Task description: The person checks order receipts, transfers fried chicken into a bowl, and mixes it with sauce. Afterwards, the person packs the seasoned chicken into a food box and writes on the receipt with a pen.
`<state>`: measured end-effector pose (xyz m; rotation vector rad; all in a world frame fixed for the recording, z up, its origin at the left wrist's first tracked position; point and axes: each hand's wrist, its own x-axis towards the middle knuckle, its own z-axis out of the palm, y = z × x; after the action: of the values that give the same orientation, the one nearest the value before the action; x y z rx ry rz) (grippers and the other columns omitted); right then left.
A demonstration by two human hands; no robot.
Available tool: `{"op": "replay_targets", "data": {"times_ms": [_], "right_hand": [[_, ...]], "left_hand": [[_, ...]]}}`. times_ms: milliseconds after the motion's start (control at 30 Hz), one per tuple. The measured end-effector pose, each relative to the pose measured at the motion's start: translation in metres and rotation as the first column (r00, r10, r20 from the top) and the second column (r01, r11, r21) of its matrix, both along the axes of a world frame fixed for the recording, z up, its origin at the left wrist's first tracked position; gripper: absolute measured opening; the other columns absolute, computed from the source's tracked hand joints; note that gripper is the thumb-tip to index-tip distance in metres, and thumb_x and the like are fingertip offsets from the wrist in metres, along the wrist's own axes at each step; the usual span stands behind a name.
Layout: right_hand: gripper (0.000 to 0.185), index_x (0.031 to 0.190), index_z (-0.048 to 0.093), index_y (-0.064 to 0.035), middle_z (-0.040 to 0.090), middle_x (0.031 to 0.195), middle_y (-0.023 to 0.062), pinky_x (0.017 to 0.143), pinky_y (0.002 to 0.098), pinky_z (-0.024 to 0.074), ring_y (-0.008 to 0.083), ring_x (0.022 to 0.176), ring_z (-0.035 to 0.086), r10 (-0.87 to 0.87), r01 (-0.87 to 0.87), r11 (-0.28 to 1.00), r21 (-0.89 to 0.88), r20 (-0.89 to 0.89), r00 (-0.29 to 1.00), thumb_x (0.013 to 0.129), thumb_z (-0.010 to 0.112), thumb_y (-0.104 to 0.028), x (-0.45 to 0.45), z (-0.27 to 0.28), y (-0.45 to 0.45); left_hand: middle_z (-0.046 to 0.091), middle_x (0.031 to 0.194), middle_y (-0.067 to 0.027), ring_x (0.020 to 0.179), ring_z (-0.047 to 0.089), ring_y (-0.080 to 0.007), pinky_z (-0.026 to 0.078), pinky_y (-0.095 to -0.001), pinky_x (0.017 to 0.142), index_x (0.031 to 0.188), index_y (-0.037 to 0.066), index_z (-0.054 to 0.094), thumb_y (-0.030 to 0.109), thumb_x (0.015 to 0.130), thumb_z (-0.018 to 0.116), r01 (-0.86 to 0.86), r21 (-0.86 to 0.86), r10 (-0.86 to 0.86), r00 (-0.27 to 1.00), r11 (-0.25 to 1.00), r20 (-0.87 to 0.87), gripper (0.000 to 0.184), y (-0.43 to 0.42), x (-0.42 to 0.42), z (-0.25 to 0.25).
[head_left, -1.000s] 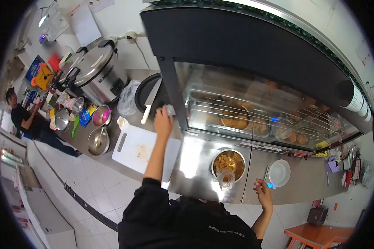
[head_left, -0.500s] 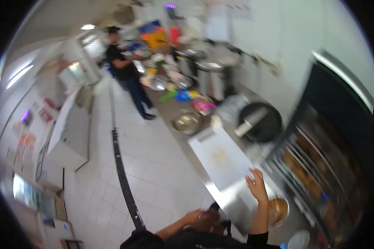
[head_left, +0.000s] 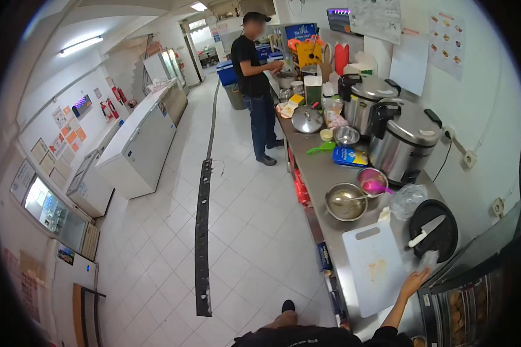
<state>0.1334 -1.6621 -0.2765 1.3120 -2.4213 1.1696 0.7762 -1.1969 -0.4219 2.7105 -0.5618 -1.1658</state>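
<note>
My right hand (head_left: 414, 282) reaches over the right edge of a white cutting board (head_left: 369, 246). Its fingertips are closed on a blurred, see-through piece of clear plastic (head_left: 428, 261), whose exact kind I cannot make out. Just beyond the plastic is a round black pan (head_left: 448, 231) with a white-handled knife (head_left: 426, 230) lying across it. Yellowish crumbs or stains mark the middle of the board. My left hand is out of view.
Past the board stand a steel bowl (head_left: 346, 202), a pink-filled bowl (head_left: 373, 182), a crumpled plastic bag (head_left: 408, 201) and large steel cookers (head_left: 405, 141). A co-worker (head_left: 255, 87) stands farther along the counter. A glass-fronted food cabinet (head_left: 469, 306) is at right.
The view has swung so the counter lies further right. My right hand has moved forward from the board's near corner to the plastic by the pan. My left hand has dropped out of view.
</note>
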Motion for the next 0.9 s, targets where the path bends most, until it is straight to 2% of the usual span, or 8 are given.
{"op": "replay_targets", "data": {"times_ms": [200,367,433,500,633,700,800,900], "right_hand": [[0.042,0.130,0.043,0.0002,0.034,0.139,0.0211,0.101,0.0413,0.0349,0.0374,0.124,0.040,-0.086,0.110,0.979,0.171,-0.141,0.986,0.089,0.047,-0.007,-0.025,0.076,-0.087],[0.030,0.115,0.056,0.0024,0.046,0.128,0.0196,0.094,0.0391,0.0404,0.0354,0.115,0.047,0.030,-0.072,0.981,-0.180,-0.229,0.973,0.091,0.052,-0.016,0.054,0.152,-0.129],[0.026,0.104,0.059,0.0041,0.057,0.109,0.0178,0.080,0.0344,0.0459,0.0285,0.095,0.058,0.099,-0.169,0.951,-0.260,-0.260,0.960,0.093,0.052,-0.018,0.103,0.144,-0.146],[0.023,0.089,0.059,0.0037,0.058,0.096,0.0136,0.068,0.0316,0.0459,0.0244,0.079,0.060,0.226,-0.193,0.951,-0.243,0.113,0.968,0.094,0.049,-0.017,0.160,0.119,-0.154],[0.011,0.089,0.059,-0.0010,0.057,0.087,0.0089,0.062,0.0263,0.0471,0.0160,0.074,0.059,0.412,-0.348,0.911,-0.220,0.463,0.785,0.089,0.051,-0.008,0.252,0.045,-0.204],[0.013,0.096,0.060,-0.0026,0.058,0.097,0.0150,0.076,0.0355,0.0482,0.0299,0.090,0.057,0.554,-0.543,0.831,-0.120,0.100,0.826,0.084,0.056,-0.006,0.289,0.029,-0.253],[0.016,0.099,0.060,-0.0020,0.057,0.100,0.0154,0.069,0.0335,0.0506,0.0309,0.090,0.057,0.577,-0.581,0.813,-0.047,0.198,0.792,0.083,0.057,-0.004,0.370,0.056,-0.342],[0.019,0.102,0.060,-0.0025,0.057,0.105,0.0160,0.082,0.0385,0.0479,0.0348,0.097,0.056,0.781,-0.792,0.611,-0.017,0.174,0.599,0.084,0.057,-0.008,0.448,0.087,-0.444]], "left_hand": [[0.064,0.091,-0.0212,0.091,0.061,-0.0367,0.047,-0.0466,0.082,0.092,0.004,0.064,0.028,0.079,0.052,-0.055,-0.021,0.052,0.994,0.998,-0.094,0.030,-0.095,0.035,-0.011],[0.064,0.095,-0.0224,0.094,0.060,-0.0369,0.048,-0.0453,0.084,0.093,0.004,0.066,0.029,0.082,0.047,0.243,0.104,-0.261,0.940,0.964,0.220,0.033,-0.169,0.099,-0.070],[0.063,0.080,-0.0221,0.077,0.062,-0.0290,0.052,-0.0425,0.067,0.093,0.000,0.063,0.025,0.085,0.047,0.314,-0.355,-0.318,0.947,0.881,0.048,0.031,-0.272,0.124,-0.083],[0.063,0.089,-0.0107,0.078,0.060,-0.0191,0.053,-0.0356,0.063,0.098,0.001,0.061,0.026,0.085,0.057,-0.216,-0.329,0.079,0.921,0.919,-0.382,0.028,-0.384,0.111,-0.081],[0.065,0.099,-0.0136,0.087,0.063,-0.0251,0.052,-0.0383,0.074,0.109,0.004,0.057,0.033,0.088,0.058,0.418,-0.438,-0.524,0.838,0.796,-0.152,0.036,-0.548,0.084,-0.068],[0.063,0.105,-0.0163,0.092,0.063,-0.0294,0.050,-0.0386,0.081,0.110,0.004,0.058,0.035,0.088,0.057,0.683,-0.427,-0.786,0.606,0.593,-0.121,0.037,-0.614,0.071,-0.030],[0.060,0.113,-0.0189,0.095,0.062,-0.0306,0.049,-0.0381,0.084,0.109,0.005,0.059,0.033,0.091,0.050,0.886,-0.377,-0.961,0.222,0.269,-0.164,0.034,-0.681,0.106,-0.007],[0.062,0.106,-0.0136,0.096,0.061,-0.0272,0.048,-0.0346,0.083,0.107,0.007,0.061,0.026,0.090,0.052,0.469,-0.688,-0.739,0.657,0.554,-0.148,0.027,-0.710,0.189,-0.050]]}}
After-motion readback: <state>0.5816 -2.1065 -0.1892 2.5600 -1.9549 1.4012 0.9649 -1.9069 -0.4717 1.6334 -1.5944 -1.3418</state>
